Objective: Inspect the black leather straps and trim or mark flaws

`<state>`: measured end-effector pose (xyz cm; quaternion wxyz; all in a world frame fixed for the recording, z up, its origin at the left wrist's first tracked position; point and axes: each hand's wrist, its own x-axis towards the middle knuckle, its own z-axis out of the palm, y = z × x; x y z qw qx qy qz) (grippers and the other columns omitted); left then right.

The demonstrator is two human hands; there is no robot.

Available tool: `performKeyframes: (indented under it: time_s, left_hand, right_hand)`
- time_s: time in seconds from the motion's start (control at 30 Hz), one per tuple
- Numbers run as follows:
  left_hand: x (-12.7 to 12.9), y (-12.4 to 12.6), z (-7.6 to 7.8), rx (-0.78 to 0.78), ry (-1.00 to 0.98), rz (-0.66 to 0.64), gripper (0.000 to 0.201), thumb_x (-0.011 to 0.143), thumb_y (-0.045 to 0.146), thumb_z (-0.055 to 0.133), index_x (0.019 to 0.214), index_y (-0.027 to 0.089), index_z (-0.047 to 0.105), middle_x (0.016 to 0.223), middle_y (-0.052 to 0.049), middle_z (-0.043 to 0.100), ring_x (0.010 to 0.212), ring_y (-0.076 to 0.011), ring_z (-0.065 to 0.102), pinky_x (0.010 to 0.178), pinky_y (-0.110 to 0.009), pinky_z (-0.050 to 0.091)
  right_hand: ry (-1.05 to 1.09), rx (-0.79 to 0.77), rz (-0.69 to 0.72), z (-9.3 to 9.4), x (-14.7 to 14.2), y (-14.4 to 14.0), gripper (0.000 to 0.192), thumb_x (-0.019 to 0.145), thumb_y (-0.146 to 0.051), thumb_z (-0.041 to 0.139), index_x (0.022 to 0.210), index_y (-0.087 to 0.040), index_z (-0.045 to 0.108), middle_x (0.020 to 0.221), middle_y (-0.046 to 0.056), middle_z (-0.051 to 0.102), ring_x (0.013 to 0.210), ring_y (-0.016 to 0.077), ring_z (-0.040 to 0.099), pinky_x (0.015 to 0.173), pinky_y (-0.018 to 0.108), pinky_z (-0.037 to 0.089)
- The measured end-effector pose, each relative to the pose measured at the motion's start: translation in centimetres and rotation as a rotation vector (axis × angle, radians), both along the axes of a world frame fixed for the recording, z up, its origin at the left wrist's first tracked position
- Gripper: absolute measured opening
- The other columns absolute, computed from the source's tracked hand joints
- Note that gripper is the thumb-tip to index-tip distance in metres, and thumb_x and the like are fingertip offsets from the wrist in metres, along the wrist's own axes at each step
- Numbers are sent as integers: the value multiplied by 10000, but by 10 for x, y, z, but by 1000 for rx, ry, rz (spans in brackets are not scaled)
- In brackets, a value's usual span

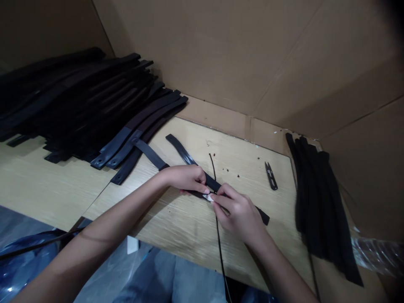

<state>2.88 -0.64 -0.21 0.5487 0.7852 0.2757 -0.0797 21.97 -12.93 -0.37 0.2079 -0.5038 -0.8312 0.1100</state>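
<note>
Left hand point(186, 177) pins the black strap point(189, 159) to the table point(176, 223); right hand point(238, 212) pinches a small white tag point(208, 197) against it. Fingers crowd that tag, so it could well slip or sit crooked, and the thin cord point(217, 227) beneath might snag.

strap point(189, 159) middle hidden under hands, white bit point(208, 197) unclear

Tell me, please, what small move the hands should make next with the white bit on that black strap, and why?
Probably peel the white bit off. The right hand pinches it at its fingertips, while the left hand presses the black strap flat on the wooden table. With the strap pinned, a gentle pull to the right looks likeliest; what the white bit is I cannot tell.
</note>
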Motion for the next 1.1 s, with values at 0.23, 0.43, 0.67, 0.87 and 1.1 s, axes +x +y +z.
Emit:
performKeyframes:
  time_s: [0.23,0.43,0.67,0.87,1.1]
  left_hand:
    - [0,1,0,27,-5,-4,311,879,385,557,669,156,568,417,45,486,365,-89,474,379,-181,326]
    - [0,1,0,3,-16,6,305,869,392,572,679,154,574,445,44,501,367,-85,472,384,-185,328]
    - [-1,1,1,-26,-3,10,311,873,396,572,678,155,566,452,39,501,380,-92,486,393,-187,346]
    - [-1,1,2,-16,-16,9,303,877,388,572,695,147,592,443,41,498,366,-85,466,398,-188,343]
    - [-2,1,3,-10,-22,-14,320,884,401,558,693,147,595,457,35,514,378,-87,479,403,-191,355]
  right_hand:
    - [34,23,-13,-4,-7,-2,231,918,-144,495,904,-130,725,853,58,593,604,134,546,541,270,428]
    - [140,-46,-11,-6,-1,2,190,902,-163,548,930,-163,736,853,35,579,635,124,546,566,263,433]
    - [221,-74,5,0,14,6,159,889,-183,592,947,-185,741,846,23,579,635,115,555,561,258,431]
    - [192,-74,46,-1,10,5,173,901,-187,573,937,-185,742,857,32,593,622,114,554,552,258,430]
    - [170,-62,40,-4,8,4,187,893,-175,568,964,-182,741,889,40,600,616,112,546,549,258,425]
